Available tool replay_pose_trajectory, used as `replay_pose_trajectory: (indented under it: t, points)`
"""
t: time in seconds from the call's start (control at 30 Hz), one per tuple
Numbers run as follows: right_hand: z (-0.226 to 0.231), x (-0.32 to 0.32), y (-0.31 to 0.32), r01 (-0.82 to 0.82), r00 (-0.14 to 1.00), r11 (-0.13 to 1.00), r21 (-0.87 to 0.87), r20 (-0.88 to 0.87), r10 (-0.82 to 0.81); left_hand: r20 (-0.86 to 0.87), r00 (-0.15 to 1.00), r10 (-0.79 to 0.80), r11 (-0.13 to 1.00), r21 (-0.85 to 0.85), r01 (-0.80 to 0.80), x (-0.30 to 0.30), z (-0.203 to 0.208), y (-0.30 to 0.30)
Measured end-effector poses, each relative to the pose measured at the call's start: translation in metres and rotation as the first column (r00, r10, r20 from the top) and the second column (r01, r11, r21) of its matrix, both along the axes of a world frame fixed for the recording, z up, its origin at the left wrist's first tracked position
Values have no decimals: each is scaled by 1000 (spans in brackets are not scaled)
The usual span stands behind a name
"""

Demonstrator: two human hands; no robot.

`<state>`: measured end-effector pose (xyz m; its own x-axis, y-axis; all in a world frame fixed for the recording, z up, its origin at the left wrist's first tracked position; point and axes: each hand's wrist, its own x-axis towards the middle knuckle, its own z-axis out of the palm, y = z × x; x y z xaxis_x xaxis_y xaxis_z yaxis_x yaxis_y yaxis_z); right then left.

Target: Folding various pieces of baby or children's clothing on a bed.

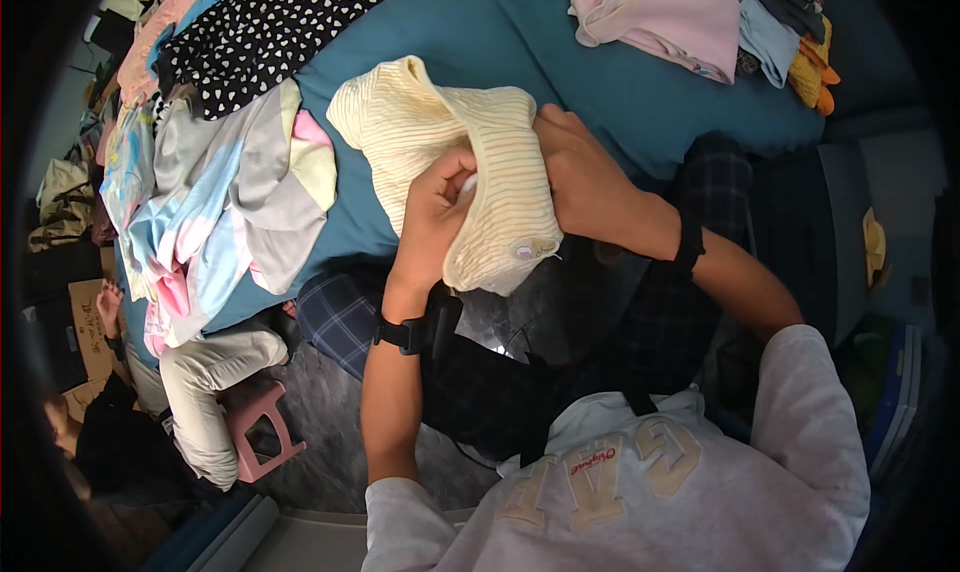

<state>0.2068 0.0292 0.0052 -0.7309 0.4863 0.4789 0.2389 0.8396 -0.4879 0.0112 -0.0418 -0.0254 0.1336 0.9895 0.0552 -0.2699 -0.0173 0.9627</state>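
A cream garment [420, 122] with fine ribbed stripes is stretched between my hands, over the near edge of the bed. Near its lower right corner is a small badge. My left hand [437, 207] is closed on the edge of an opening in the garment, its fingers partly inside the fold. A bit of something white shows at those fingertips. On the garment's right side, my right hand [585, 177] grips the cloth, with its fingertips hidden behind the fabric. The garment's far part rests on the teal bed sheet [460, 22].
Left on the bed lie a grey, blue and pink cloth [240, 212] and a black cloth with white hearts [270, 37]. Folded pink clothes [670, 22] lie at the far right. A person in beige trousers [205, 402] sits at left by a pink stool [262, 432].
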Motion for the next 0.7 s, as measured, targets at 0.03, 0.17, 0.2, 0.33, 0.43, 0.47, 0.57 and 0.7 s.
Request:
replay_pose_trajectory:
  t: [0.03, 0.17, 0.2, 0.33, 0.43, 0.47, 0.57, 0.7]
  points:
    - [1, -2, -4, 12, 999, 1000, 24, -40, -11, 0, 999, 53, 997, 57, -53, 4, 1, -1]
    - [-3, 0, -7, -46, 998, 995, -84, -49, 42, 72, 983, 166, 986, -12, -166, 8, 15, -1]
    - [-7, 1, -5, 3, 1000, 993, -115, -27, -6, 62, 989, 138, 990, -35, -136, 3, 10, 0]
    - [-1, -3, -4, 42, 999, 935, -353, -7, -47, -96, 995, 40, 984, 177, -22, -4, 1, -5]
    - [6, -8, -5, -36, 999, 749, -662, -50, 4, -165, 986, 40, 992, 124, -19, -9, -21, -12]
    - [9, -11, -4, -42, 998, 747, -663, -54, 8, -191, 981, 41, 994, 104, -21, -12, -28, -20]
    - [16, 3, 3, -25, 999, 618, -786, 6, 49, -246, 969, -17, 998, 62, 33, -39, -43, -99]
    - [3, -21, 1, -135, 981, 710, -691, -196, -3, -338, 941, -20, 1000, -9, 18, -61, -60, -95]
